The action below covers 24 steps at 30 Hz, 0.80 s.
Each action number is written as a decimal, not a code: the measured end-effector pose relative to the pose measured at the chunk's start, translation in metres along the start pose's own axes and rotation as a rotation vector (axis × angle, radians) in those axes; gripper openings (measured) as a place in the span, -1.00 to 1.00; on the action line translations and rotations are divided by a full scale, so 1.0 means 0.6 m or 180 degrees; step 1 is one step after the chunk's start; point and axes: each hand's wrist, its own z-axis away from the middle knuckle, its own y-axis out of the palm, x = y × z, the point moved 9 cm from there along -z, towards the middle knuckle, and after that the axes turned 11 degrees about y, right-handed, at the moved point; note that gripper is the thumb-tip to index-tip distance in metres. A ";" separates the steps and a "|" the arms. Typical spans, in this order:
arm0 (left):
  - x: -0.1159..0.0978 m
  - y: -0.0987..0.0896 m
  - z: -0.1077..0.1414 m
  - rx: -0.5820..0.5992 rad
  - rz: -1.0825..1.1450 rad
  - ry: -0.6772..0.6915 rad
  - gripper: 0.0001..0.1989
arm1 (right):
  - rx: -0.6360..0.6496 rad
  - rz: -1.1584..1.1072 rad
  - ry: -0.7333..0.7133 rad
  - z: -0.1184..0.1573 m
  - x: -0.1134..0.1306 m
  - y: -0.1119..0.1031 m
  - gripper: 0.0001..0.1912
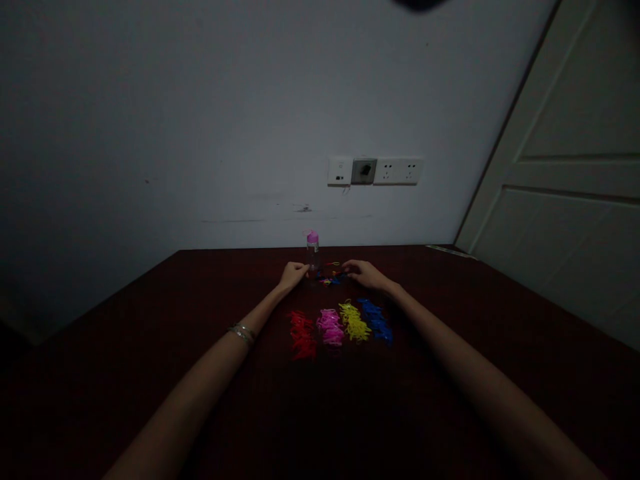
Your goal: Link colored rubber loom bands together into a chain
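My left hand [294, 274] rests at the far part of the table, left of a clear bottle with a pink cap [313, 238]. Its fingertips are pressed together near the bottle's base; anything between them is too small to make out. Opposite it, my right hand [366, 274] has its fingers curved and a little apart, at the right edge of a loose mix of small coloured bands [329, 281]. Closer to me lie four separate groups of similar looped bands: red [303, 335], pink [330, 327], yellow [355, 322] and blue [376, 321].
The dark reddish table [240, 413] reaches back to a pale wall [200, 133] with a row of sockets [375, 171]. A white panelled door [575, 220] stands at the right. A thin light strip [450, 251] lies at the table's far right edge.
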 end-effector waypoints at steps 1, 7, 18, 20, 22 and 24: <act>0.000 0.000 -0.001 -0.0002 0.0000 0.0024 -0.67 | 0.0014 0.0029 0.0027 -0.004 -0.002 0.001 -0.65; 0.005 0.005 -0.003 0.0021 0.0094 0.0086 -0.66 | 0.0251 0.0183 0.0009 -0.024 0.003 0.012 -0.57; 0.003 0.006 0.000 0.0060 0.0062 0.0012 -0.65 | 0.0366 0.0408 0.0060 -0.026 -0.002 0.027 -0.63; 0.001 0.005 0.000 0.0055 0.0048 -0.0004 -0.65 | 0.0393 0.0429 0.0031 -0.024 -0.001 0.030 -0.64; 0.000 0.006 0.001 0.0065 0.0062 -0.0010 -0.66 | 0.0383 0.0460 0.0041 -0.022 -0.003 0.033 -0.64; -0.001 0.006 0.000 0.0071 0.0075 0.0010 -0.66 | 0.0327 0.0502 0.0077 -0.022 -0.008 0.035 -0.65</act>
